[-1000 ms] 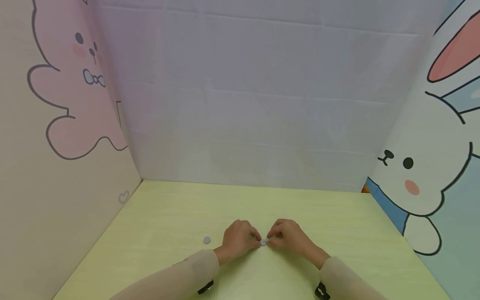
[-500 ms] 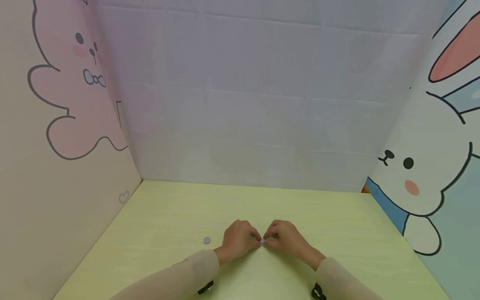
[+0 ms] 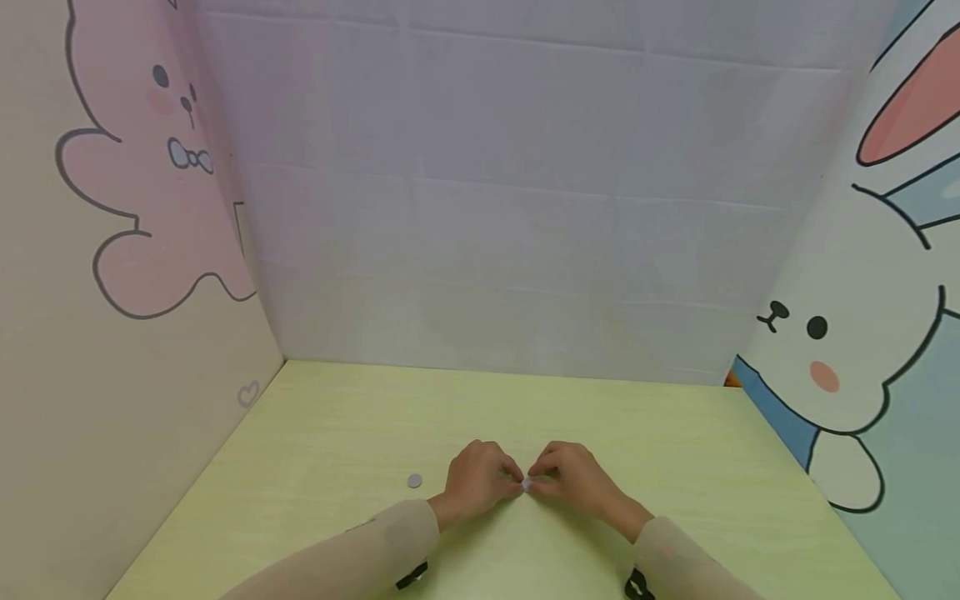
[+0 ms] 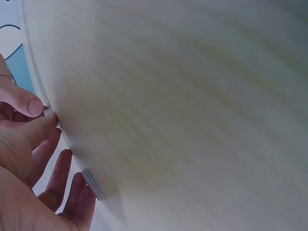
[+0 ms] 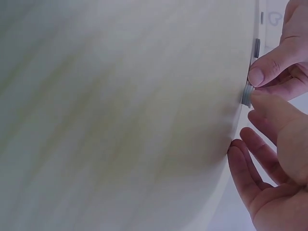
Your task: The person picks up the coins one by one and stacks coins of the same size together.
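Both hands meet over the table in the middle of the head view, around a small stack of grey coin-like discs. From the left side, my left hand pinches the stack with thumb and forefinger. Facing it, my right hand has thumb and forefinger closed at the top of the same stack. The right wrist view shows the ridged edges of the stacked discs between the two thumbs. A second short stack of discs lies left of the left hand, just past its curled outer fingers in the left wrist view.
The pale yellow-green table runs back to a white sheet. Panels with a pink cartoon animal and a white rabbit stand along its left and right sides.
My right hand, a little apart from the stack at first with a small piece at its fingertips, has moved left onto the stack. The left hand stays in place.
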The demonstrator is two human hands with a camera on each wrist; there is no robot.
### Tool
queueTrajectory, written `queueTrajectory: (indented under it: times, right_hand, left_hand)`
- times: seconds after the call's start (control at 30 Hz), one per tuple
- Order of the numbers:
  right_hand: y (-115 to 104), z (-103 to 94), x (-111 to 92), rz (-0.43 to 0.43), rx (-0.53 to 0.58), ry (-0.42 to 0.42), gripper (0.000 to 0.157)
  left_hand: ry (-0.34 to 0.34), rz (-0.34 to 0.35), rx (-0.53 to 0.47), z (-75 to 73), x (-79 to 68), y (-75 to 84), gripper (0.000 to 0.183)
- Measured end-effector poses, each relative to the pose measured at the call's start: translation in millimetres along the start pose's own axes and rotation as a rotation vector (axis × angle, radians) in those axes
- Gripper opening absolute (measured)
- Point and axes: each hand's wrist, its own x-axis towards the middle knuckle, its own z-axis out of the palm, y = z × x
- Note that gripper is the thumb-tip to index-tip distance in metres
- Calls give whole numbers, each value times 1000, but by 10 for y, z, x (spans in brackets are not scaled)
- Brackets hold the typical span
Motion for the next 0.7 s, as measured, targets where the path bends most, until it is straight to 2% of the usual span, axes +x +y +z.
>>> queueTrajectory:
  times: [0.37,0.7]
  right_hand:
    - [15,-13,6,0,-5,-27,6]
    - [24,15,10,4,-20,-16,4]
  left_hand:
    - [3,-6,-10,2,1,-3,8]
    - [5,-7,-20,-13,-6,16,8]
